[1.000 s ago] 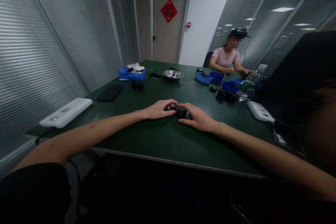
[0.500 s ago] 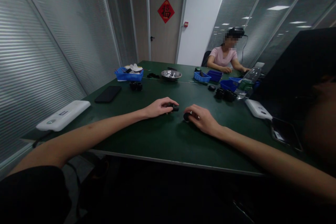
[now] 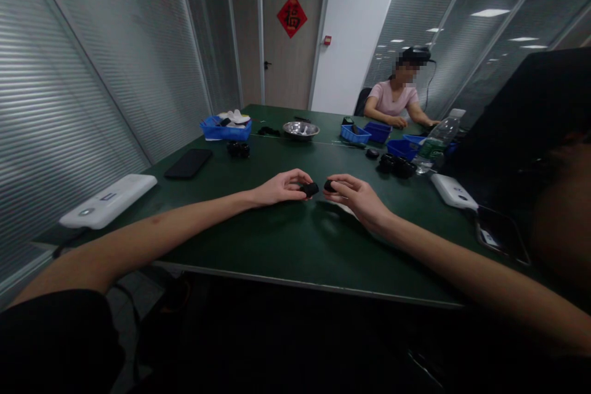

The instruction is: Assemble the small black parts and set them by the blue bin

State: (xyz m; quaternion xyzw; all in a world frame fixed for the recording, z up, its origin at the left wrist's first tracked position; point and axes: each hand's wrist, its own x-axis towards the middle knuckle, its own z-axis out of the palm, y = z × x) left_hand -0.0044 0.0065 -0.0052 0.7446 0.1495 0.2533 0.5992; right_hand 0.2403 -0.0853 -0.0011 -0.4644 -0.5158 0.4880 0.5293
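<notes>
Between the thumb and fingers of my left hand (image 3: 282,187) is a small black cylindrical part (image 3: 310,189), its free end facing right. My right hand (image 3: 357,198) pinches a small round black piece (image 3: 329,185) by its fingertips, just above the green table (image 3: 258,246). The two black parts face each other across a narrow gap and do not touch. My fingers cover some of each part, so their exact kind does not show.
Beyond my hands stand a metal bowl (image 3: 301,130), a blue basket (image 3: 226,130) and several black parts (image 3: 397,165). A black phone (image 3: 188,164) and a white power bank (image 3: 108,201) lie left. Right are a water bottle (image 3: 436,143) and another white power bank (image 3: 454,191). A person (image 3: 397,98) sits opposite.
My right hand has lifted its round black piece off the table, up level with the other part. The part in my left hand has turned slightly and shifted a little right.
</notes>
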